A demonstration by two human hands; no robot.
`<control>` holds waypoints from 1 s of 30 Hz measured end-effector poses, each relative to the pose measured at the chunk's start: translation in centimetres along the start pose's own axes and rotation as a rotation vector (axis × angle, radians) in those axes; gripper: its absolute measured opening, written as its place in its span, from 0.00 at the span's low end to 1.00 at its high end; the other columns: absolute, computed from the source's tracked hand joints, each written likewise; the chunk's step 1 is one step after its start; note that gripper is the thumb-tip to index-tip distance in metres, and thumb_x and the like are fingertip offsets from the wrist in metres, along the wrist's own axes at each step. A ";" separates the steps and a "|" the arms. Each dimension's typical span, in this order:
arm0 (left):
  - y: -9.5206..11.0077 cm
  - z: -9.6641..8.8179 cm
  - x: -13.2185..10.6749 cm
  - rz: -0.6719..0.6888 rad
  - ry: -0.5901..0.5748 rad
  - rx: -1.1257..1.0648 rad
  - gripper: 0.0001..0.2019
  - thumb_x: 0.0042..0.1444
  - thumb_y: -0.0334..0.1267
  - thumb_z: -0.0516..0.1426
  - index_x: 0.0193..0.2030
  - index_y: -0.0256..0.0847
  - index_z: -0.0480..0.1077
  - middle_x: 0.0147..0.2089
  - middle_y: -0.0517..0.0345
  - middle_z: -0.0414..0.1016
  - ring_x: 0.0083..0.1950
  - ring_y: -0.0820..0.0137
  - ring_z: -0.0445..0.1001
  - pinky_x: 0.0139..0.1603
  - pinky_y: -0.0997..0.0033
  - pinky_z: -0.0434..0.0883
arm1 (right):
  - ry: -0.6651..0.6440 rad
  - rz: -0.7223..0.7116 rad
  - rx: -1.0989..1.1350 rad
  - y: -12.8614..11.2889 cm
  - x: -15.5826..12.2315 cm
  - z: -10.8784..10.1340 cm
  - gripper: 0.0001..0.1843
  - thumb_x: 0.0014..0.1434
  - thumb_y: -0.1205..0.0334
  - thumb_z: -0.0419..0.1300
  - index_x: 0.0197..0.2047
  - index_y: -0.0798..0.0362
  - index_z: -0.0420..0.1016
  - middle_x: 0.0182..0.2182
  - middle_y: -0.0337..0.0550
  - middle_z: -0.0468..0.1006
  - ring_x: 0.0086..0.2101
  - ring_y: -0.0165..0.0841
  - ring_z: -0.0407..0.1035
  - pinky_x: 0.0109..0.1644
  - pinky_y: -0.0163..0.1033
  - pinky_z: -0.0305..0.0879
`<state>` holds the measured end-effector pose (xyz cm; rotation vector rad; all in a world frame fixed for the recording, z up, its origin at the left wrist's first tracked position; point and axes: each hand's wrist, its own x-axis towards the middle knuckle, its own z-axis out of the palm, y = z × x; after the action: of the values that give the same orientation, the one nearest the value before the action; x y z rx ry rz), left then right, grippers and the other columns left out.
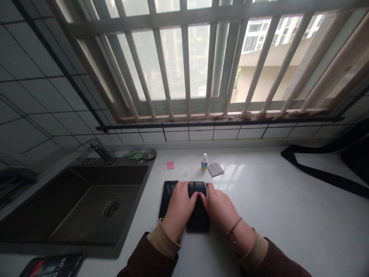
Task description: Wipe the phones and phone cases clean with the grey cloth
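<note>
Black phone (198,220) under L hand (179,206) & R hand (219,207), palms down.

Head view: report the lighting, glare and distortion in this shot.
In the head view, the window is overexposed, its panes washed out; its glare lies in bright patches on the white countertop; the dark sink sits in dim shade; wide-angle distortion splays the window bars and skews the wall tiles toward the edges.

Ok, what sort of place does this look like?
Probably a home kitchen: a dark rectangular sink with a metal faucet set into a white countertop, under a pale barred window.
</note>
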<state>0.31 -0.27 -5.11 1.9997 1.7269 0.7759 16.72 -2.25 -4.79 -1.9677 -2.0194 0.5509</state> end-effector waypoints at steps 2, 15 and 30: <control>0.0 -0.1 0.1 0.006 0.032 -0.006 0.16 0.64 0.38 0.61 0.57 0.37 0.74 0.54 0.41 0.75 0.55 0.54 0.77 0.60 0.54 0.73 | 0.070 -0.044 0.013 0.1 0.1 -0.3 0.23 0.76 0.53 0.52 0.66 0.59 0.67 0.38 0.57 0.85 0.37 0.49 0.82 0.40 0.44 0.71; 1.0 -1.1 0.3 0.076 0.156 -0.063 0.14 0.64 0.35 0.60 0.56 0.41 0.72 0.51 0.46 0.77 0.54 0.54 0.76 0.56 0.52 0.74 | 0.480 -0.172 0.024 -1.0 7.0 -1.7 0.25 0.73 0.52 0.57 0.69 0.48 0.73 0.72 0.63 0.60 0.69 0.59 0.57 0.68 0.63 0.60; 0.9 -1.0 0.3 0.104 0.272 -0.261 0.33 0.67 0.45 0.60 0.75 0.41 0.56 0.73 0.35 0.65 0.72 0.50 0.68 0.66 0.47 0.71 | 0.472 -0.489 0.294 -4.2 5.4 -4.9 0.24 0.76 0.56 0.51 0.69 0.49 0.75 0.64 0.55 0.74 0.58 0.42 0.75 0.64 0.46 0.72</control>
<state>0.43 -0.16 -3.69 1.8845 1.5704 1.2889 14.91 3.50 1.13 -1.2253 -1.8812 0.2221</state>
